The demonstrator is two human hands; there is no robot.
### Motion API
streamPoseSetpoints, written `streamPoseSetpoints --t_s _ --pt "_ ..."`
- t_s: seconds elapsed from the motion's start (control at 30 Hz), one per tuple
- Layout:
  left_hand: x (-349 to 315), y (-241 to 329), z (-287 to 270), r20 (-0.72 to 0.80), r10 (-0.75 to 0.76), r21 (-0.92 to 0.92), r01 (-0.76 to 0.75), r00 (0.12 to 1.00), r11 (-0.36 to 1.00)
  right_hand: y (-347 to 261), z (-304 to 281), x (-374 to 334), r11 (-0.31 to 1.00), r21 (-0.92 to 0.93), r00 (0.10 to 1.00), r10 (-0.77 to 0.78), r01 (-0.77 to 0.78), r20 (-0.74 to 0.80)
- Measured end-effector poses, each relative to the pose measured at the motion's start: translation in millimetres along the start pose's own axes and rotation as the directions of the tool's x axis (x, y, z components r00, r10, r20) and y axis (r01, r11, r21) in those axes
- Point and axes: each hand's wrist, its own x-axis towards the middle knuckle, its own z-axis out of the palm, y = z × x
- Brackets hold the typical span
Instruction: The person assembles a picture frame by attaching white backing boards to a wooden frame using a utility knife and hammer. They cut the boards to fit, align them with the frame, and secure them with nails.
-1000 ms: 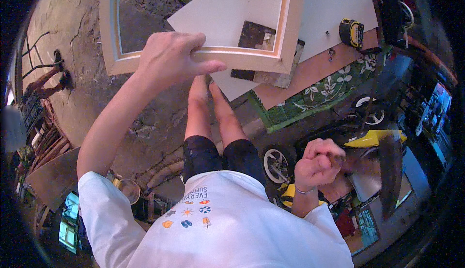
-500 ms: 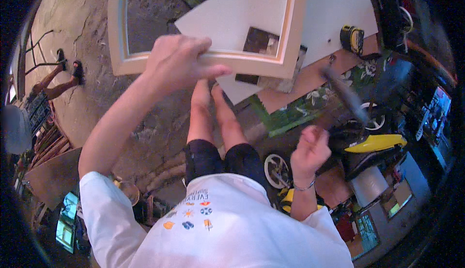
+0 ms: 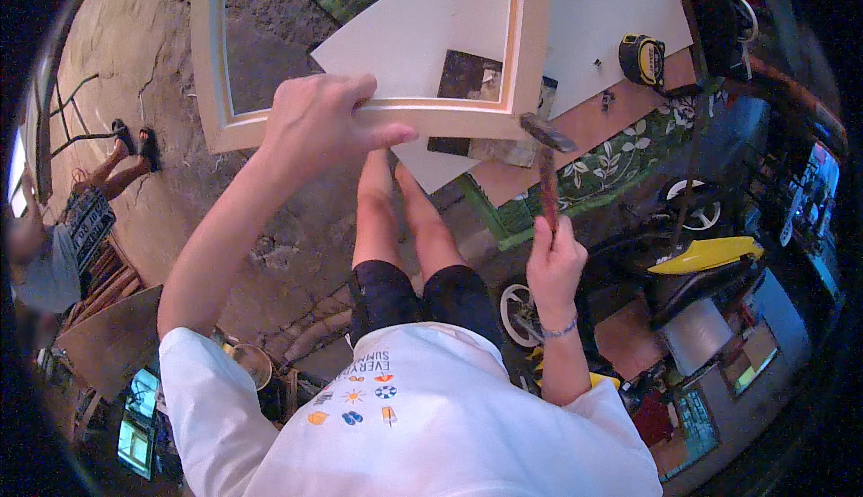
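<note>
L hand [image 3: 319,124] clamps white frame's [image 3: 530,57] lower edge; R hand [image 3: 553,263] grips hammer [image 3: 546,169], head touching frame corner. Yellow tape measure [image 3: 641,58] lies apart on the board.

A makeshift woodworking yard: rough dirt floor [image 3: 288,227], tape measure [image 3: 641,58], boards [image 3: 593,12], hammer [image 3: 543,169].

We see our left arm stretched far forward and up, bare from a white short sleeve, its left hand [image 3: 325,124] curled in a firm grasp, thumb pointing right. Our right arm is bent at the elbow, forearm raised; the right hand [image 3: 554,263], a thin band at its wrist, is clenched in a fist, lower and nearer to us.
</note>
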Motion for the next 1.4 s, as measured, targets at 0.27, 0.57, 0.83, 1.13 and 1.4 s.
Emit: streamPoseSetpoints --t_s 0.27,0.57,0.83,1.13,1.4 --pt "-10 28 23 -0.373 0.187 0.094 -0.163 0.909 0.982 39 15 -3 0.987 0.047 0.946 0.163 -0.156 -0.28" --pt "20 89 77 -0.401 0.382 0.109 -0.37 0.833 0.922 42 24 24 0.998 -0.069 0.881 -0.027 -0.006 -0.472" --pt "23 88 86 -0.532 0.389 0.074 -0.416 0.752 0.906 22 3 172 0.966 -0.247 0.819 -0.202 0.077 -0.538" --pt "-21 161 65 -0.15 -0.429 -0.94 0.006 0.891 0.342 -14 -1 141 0.919 0.161 0.794 -0.211 0.359 -0.57" --pt "-38 177 71 0.205 -0.447 -0.975 0.141 0.871 -0.171 -23 23 42 0.852 0.144 0.785 -0.381 0.503 -0.487"
